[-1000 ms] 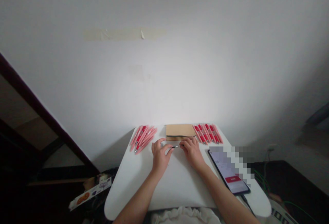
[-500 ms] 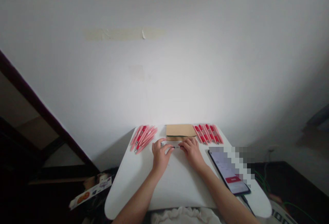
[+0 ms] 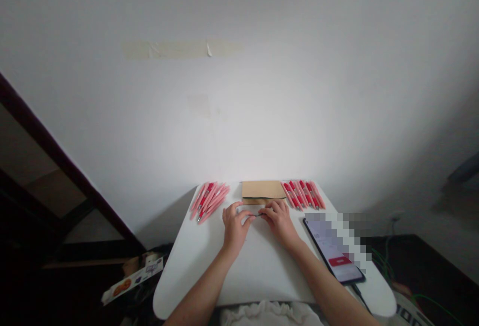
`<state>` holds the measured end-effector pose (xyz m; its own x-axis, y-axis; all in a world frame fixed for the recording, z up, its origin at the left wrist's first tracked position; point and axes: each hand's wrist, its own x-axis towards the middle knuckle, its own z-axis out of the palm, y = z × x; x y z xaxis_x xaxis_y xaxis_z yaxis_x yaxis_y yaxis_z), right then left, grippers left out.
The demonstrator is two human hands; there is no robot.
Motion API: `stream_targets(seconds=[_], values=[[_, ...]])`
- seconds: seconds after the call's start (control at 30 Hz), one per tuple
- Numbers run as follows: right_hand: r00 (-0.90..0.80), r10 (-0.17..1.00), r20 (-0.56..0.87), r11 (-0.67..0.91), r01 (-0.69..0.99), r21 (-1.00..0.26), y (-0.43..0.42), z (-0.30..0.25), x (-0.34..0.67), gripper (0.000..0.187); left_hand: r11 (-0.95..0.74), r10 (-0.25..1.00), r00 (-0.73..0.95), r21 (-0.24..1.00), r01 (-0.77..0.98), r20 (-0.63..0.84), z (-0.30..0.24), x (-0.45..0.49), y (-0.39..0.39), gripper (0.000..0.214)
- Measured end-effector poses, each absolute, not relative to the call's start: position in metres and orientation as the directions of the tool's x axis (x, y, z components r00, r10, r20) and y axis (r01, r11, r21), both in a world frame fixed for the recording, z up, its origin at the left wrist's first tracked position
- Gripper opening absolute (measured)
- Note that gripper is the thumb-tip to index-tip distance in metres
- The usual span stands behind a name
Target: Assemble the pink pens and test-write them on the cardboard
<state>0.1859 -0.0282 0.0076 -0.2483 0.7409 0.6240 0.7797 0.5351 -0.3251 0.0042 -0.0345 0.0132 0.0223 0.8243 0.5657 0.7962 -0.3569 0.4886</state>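
Observation:
My left hand [image 3: 234,227] and my right hand [image 3: 279,222] meet over the middle of the white table [image 3: 267,271]. Between their fingertips runs a thin dark pen part [image 3: 256,215], roughly level; its ends are hidden by the fingers. Thumb and fingers of each hand are pinched on it. A small grey mark or piece shows between the left thumb and index finger, too small to name. Just beyond the hands lies a brown cardboard piece [image 3: 263,189], with a dark line along its near side.
Pink and red pens lie in a loose pile [image 3: 209,202] at the back left. More pens form a neat row [image 3: 304,195] at the back right. A phone [image 3: 333,251] with a cable lies at the right. The wall [image 3: 239,131] rises behind the table.
Both hands stay in nearly the same place. The fingertips have drawn slightly closer together, and the thin pen part between them looks a little more tilted.

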Motion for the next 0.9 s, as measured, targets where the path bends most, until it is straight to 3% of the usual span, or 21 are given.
stream_targets(seconds=[0.23,0.7,0.9], values=[[-0.206,0.733,0.648,0.536,0.762,-0.364,-0.025,0.004,0.190,0.016,-0.367,0.806,0.005,0.493,0.789,0.592,0.012,0.001,-0.032,0.009],[0.093,0.797,0.596,0.478,0.506,-0.718,-0.014,-0.004,0.203,0.034,-0.369,0.794,-0.009,0.494,0.787,0.608,0.008,-0.001,-0.030,0.011],[0.145,0.816,0.560,0.441,0.472,-0.764,-0.015,-0.004,0.203,0.038,-0.357,0.803,-0.016,0.503,0.787,0.596,0.010,-0.001,-0.031,0.012]])
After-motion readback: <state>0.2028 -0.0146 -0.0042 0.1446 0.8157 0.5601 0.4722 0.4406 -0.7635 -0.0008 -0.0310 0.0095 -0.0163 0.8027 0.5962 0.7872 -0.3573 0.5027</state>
